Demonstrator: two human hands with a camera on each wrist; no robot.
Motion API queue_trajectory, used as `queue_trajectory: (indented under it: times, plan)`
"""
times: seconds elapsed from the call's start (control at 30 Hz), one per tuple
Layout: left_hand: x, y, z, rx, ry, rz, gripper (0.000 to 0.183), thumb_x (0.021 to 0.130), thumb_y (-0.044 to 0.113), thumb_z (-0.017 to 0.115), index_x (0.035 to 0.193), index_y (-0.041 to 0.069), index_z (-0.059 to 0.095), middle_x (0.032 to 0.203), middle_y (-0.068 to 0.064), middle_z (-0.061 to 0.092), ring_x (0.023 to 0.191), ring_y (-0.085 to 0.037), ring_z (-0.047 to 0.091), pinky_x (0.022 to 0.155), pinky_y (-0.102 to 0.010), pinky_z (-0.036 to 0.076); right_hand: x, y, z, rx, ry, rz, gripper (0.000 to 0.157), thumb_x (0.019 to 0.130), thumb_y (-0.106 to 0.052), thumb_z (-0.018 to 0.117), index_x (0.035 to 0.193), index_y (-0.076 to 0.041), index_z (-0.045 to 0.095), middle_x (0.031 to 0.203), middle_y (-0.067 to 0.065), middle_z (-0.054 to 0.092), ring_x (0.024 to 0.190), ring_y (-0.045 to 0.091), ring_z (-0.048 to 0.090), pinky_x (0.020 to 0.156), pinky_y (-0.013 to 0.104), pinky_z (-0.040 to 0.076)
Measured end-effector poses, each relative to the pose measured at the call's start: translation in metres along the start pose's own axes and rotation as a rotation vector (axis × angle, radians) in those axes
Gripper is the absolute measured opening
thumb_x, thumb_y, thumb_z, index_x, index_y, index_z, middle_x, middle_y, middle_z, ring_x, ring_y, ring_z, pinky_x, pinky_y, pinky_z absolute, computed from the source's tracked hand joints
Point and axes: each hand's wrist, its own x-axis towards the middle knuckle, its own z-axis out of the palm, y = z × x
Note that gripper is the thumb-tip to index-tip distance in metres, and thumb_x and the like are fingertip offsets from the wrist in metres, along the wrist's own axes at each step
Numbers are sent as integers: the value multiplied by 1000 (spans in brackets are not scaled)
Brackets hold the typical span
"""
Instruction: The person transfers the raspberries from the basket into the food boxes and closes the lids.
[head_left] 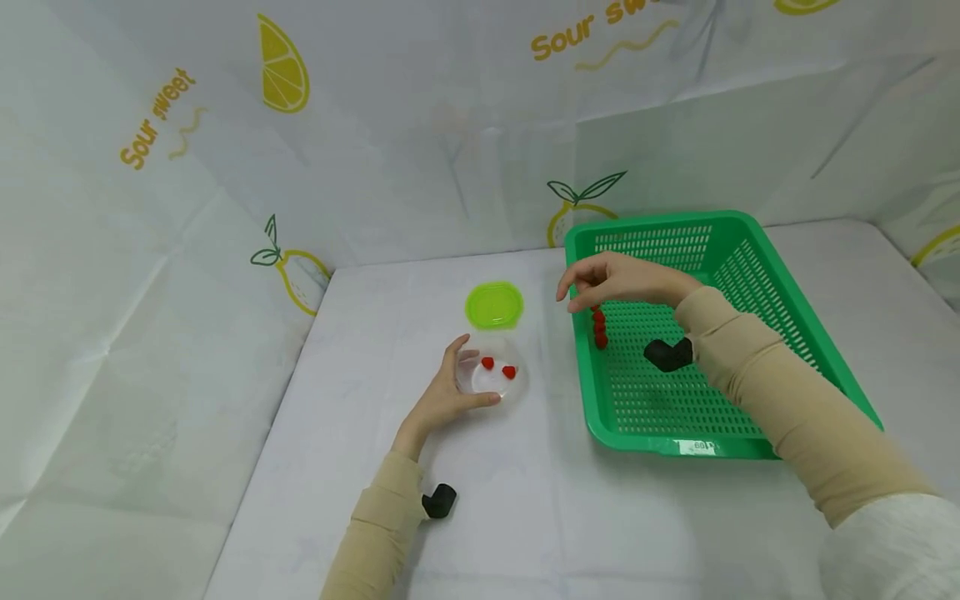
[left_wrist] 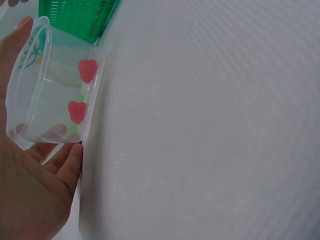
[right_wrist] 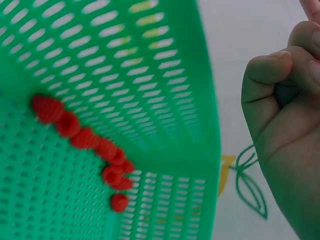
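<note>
The left hand (head_left: 441, 398) curves its fingers and thumb round a clear, round plastic cup (left_wrist: 59, 97) containing two red raspberries (left_wrist: 87, 71). Over the green perforated plastic basket's (head_left: 660, 408) left rim, beside more raspberries (right_wrist: 106, 149), the right hand (head_left: 618, 279) hangs loosely curled, fingertips slightly apart.

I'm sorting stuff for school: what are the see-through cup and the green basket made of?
See-through cup: probably thin, glossy plastic; red berries show through its wall. Green basket: likely stiff moulded plastic, slightly shiny, with even rows of slots.
</note>
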Motion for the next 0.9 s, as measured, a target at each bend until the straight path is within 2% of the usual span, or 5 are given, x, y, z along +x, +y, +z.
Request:
queue_trajectory:
  times: [0.2, 0.33, 0.6, 0.77, 0.9]
  plan:
    - [-1, -1, 1, -1, -4, 0, 107, 65, 41, 83, 144, 38, 12, 141, 7, 40, 137, -20, 32, 113, -52, 24, -15, 26, -8, 40, 32, 9, 28, 88, -19, 64, 110, -3, 61, 64, 0, 38, 74, 13, 49, 74, 31, 46]
    - [0, 0, 0, 2, -2, -1, 106, 65, 41, 83, 145, 38, 12, 141, 8, 40, 137, -19, 32, 113, -51, 24, -20, 41, -12, 45, 64, 56, 29, 88, -21, 63, 110, -2, 60, 73, -2, 50, 84, 17, 52, 79, 32, 45]
    - [-3, 9, -2, -3, -33, -10, 106, 70, 30, 81, 148, 31, 9, 147, -1, 36, 140, -24, 27, 114, -53, 20, -24, 64, -15, 29, 102, 146, 31, 87, -24, 65, 109, -3, 60, 68, 7, 46, 76, 32, 41, 68, 38, 42]
    - [-13, 28, -5, 7, -45, -4, 104, 73, 27, 79, 149, 20, 9, 148, -8, 35, 140, -28, 28, 114, -53, 21, -19, 78, -14, -34, 76, 184, 34, 87, -25, 65, 111, -2, 60, 77, 6, 53, 73, 22, 42, 67, 35, 39]
    - [-17, 35, -6, 12, -47, -10, 103, 74, 27, 78, 149, 19, 8, 148, -9, 35, 139, -28, 28, 114, -53, 22, -16, 85, -12, -73, 43, 201, 32, 86, -25, 66, 110, -5, 62, 78, 4, 55, 67, 12, 40, 64, 31, 38]
